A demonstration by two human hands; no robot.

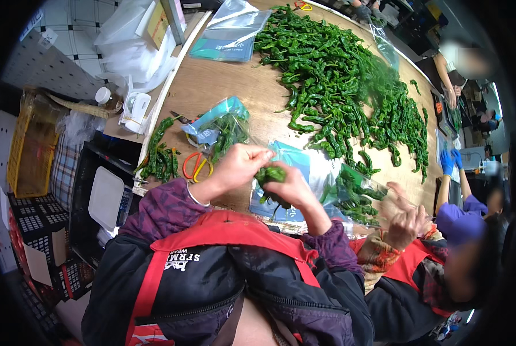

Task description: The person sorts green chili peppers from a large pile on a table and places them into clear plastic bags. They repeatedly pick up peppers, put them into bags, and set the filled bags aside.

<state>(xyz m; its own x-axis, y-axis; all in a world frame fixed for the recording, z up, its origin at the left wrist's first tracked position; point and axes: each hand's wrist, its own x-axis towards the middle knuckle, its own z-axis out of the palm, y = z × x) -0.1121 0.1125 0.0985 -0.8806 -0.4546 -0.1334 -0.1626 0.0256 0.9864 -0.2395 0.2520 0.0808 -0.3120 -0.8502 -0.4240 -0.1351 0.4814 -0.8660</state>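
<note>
My right hand is closed around a few wrinkled green peppers, some poking out below the palm. Just beside it, my left hand has thumb and forefinger pinched together; whether anything thin is between them is unclear. Under my hands lie flat blue printed plastic bags. Beyond my left hand, a clear and blue bag is partly filled with peppers. Red-and-yellow-handled scissors lie left of my wrist, near a small group of peppers.
A large heap of green peppers covers the far wooden table. More bags lie at the back left. On my right, a co-worker's hands are at a bag of peppers. Black crates stand left. Blue-gloved hands are farther right.
</note>
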